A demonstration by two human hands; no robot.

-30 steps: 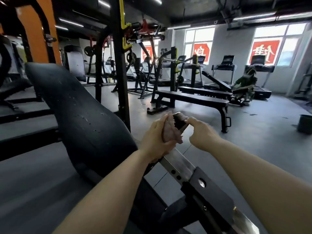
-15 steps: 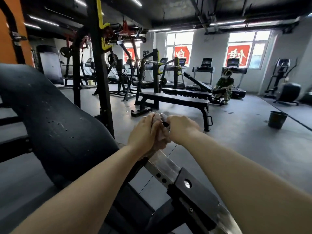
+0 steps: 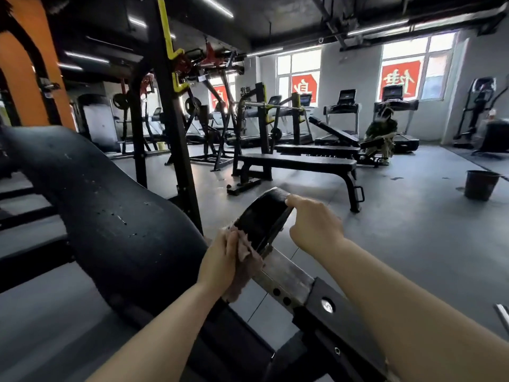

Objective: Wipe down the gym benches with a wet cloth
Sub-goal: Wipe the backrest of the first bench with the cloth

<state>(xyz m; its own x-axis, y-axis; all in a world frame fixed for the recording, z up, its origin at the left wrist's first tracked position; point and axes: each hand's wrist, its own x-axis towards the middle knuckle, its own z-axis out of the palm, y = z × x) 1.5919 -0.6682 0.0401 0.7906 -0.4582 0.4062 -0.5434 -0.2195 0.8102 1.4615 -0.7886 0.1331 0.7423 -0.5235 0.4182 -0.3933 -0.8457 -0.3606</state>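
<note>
A grey-floored gym [image 3: 413,244] with black weight racks and treadmills under bright windows. The left hand [image 3: 220,264] has its fingers [image 3: 230,244] curled round a crumpled pinkish-brown wet cloth [image 3: 245,267], pressing it against the near edge of a small black padded seat [image 3: 261,216]. The right hand [image 3: 315,223] grips that pad's far edge, index finger stretched along the top. The pad sits on a steel bar [image 3: 286,277] beside a long curved black bench backrest [image 3: 110,216]. A flat black bench [image 3: 297,162] and dark bucket [image 3: 481,184] stand beyond.
</note>
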